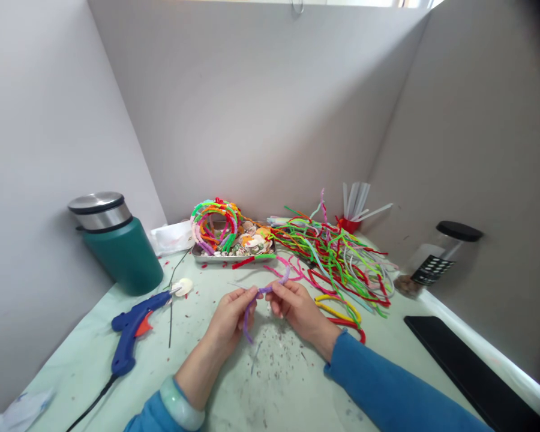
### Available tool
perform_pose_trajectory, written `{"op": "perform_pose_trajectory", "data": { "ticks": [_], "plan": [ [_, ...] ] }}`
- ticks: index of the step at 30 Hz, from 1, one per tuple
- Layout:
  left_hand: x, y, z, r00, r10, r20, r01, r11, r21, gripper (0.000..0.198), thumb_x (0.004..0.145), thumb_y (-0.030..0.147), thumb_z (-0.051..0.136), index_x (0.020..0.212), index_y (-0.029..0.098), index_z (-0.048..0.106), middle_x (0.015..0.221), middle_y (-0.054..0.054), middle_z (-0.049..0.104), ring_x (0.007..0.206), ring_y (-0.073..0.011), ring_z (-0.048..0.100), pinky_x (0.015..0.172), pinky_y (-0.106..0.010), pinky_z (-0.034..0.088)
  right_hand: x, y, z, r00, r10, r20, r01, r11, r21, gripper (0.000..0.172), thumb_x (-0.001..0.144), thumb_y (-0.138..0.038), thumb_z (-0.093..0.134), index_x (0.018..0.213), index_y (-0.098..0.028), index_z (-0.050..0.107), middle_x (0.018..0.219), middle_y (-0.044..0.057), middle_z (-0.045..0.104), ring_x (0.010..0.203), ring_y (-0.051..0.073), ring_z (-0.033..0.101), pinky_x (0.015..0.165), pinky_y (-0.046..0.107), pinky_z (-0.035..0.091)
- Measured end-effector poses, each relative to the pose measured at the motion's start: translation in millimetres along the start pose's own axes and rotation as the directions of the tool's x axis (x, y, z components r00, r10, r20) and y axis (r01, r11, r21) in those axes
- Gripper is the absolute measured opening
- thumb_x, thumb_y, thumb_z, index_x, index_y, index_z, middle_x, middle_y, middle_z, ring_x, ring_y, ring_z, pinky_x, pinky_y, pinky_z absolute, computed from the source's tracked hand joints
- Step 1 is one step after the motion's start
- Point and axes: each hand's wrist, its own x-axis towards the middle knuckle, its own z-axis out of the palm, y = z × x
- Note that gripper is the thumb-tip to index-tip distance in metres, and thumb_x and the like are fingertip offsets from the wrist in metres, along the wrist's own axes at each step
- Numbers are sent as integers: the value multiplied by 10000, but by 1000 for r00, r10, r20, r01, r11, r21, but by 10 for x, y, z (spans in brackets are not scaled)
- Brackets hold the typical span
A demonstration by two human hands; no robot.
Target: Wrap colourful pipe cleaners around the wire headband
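Note:
A purple pipe cleaner [247, 327] is pinched between both hands above the middle of the table. My left hand [234, 312] grips it with thumb and fingers, and one end dangles below that hand. My right hand [292, 303] pinches it a short way along, with the other end sticking up past the fingertips. Just behind the hands lie pink pipe cleaners [292, 267] and a red and green one [254, 260]. Yellow bent pipe cleaners [339, 307] and red ones rest beside my right hand.
A blue glue gun [132, 330] lies at left, its nozzle at a pale disc [184, 287], near a green bottle [126, 252]. Behind stand a metal tray [204, 259] with shells and coiled pipe cleaners, a tangled pile [337, 246], a jar [436, 261] and a black slab [468, 366].

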Motion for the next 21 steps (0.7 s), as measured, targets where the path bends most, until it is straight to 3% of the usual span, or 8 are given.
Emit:
{"op": "perform_pose_trajectory", "data": {
  "ticks": [5, 10, 17, 21],
  "plan": [
    [-8, 21, 5, 994, 95, 56, -91, 993, -70, 218, 735, 334, 586, 752, 119, 617, 593, 13, 554, 392, -45, 400, 413, -202, 361, 2, -35, -11, 1000, 10, 11, -11, 993, 117, 200, 758, -332, 616, 724, -136, 636, 644, 18, 618, 437, 61, 472, 399, 182, 327],
    [-6, 4, -12, 992, 119, 47, -116, 991, -61, 299, 698, 264, 657, 974, 153, 631, 768, -20, 640, 431, -37, 433, 447, -196, 373, 1, -52, -13, 998, 48, 40, -54, 988, 148, 225, 759, -343, 611, 687, -131, 642, 617, 11, 599, 427, 52, 441, 405, 186, 319],
    [0, -5, -14, 993, 117, -2, -117, 993, -21, 278, 645, 258, 721, 891, 137, 675, 729, -34, 670, 457, -40, 460, 459, -176, 359, -8, -52, -3, 995, 74, 70, -87, 977, 196, 203, 756, -324, 624, 690, -133, 633, 636, 13, 607, 437, 53, 438, 407, 186, 303],
    [-8, 5, -8, 990, 137, 30, -136, 991, -15, 299, 629, 247, 733, 904, 145, 678, 631, 3, 629, 463, -49, 464, 474, -178, 373, -5, -27, -20, 988, 103, 111, -130, 954, 270, 186, 773, -300, 614, 700, -130, 633, 631, 7, 610, 432, 49, 432, 413, 188, 311]
  ]
}}
